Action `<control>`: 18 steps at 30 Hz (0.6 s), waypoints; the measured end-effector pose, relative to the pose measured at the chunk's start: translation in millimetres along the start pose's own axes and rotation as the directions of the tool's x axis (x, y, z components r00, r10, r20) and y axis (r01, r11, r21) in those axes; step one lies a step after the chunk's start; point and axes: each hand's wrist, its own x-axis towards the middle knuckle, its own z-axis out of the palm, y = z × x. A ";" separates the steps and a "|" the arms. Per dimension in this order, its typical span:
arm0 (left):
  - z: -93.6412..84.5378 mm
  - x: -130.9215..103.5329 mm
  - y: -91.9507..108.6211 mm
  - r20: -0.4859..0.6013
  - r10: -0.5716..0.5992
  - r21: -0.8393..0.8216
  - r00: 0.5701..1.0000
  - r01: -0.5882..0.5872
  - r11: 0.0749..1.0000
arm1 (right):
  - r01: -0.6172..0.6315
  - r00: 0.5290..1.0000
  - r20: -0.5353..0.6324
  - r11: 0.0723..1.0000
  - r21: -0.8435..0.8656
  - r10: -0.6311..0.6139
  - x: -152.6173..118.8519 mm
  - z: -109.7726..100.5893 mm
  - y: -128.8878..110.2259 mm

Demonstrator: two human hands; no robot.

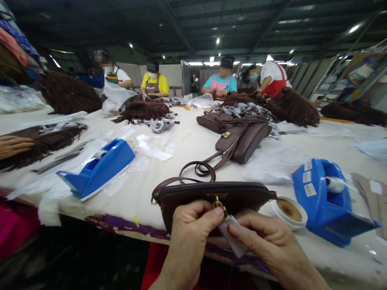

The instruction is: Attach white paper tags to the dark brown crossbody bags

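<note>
A dark brown handbag (184, 197) with a zip along its top stands at the near table edge, its thin strap looped behind it. In front of it my left hand (193, 229) is closed, thumb and finger pinching the gold clasp (216, 202) of a small tag. That tag (234, 237) hangs from the clasp in a pale, cloudy sleeve. My right hand (263, 237) is closed on the sleeve, thumb on its face. Behind the handbag lie more brown leather bags (242, 137) with gold hardware.
Blue tape dispensers stand at left (99, 167) and right (320, 197). A round white tub (288, 212) with brown contents sits beside the right one. Another person's hand (15, 146) rests on a fringed bag at far left. Several people work across the table among fringed bags (145, 108).
</note>
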 end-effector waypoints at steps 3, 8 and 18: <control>-1.0 0.4 0.0 0.000 0.001 0.007 1.000 -0.001 1.000 | 0.053 0.998 -0.016 0.997 -0.049 -0.053 -0.5 0.3 1.1; 0.1 -1.2 2.3 -0.012 0.006 0.003 1.000 -0.006 1.000 | -0.006 0.995 -0.104 0.999 -0.050 0.000 -0.3 2.6 1.1; -0.7 -0.9 2.2 0.010 0.009 -0.010 1.000 -0.009 1.000 | -0.151 0.981 -0.124 0.988 0.021 0.152 4.5 9.8 1.2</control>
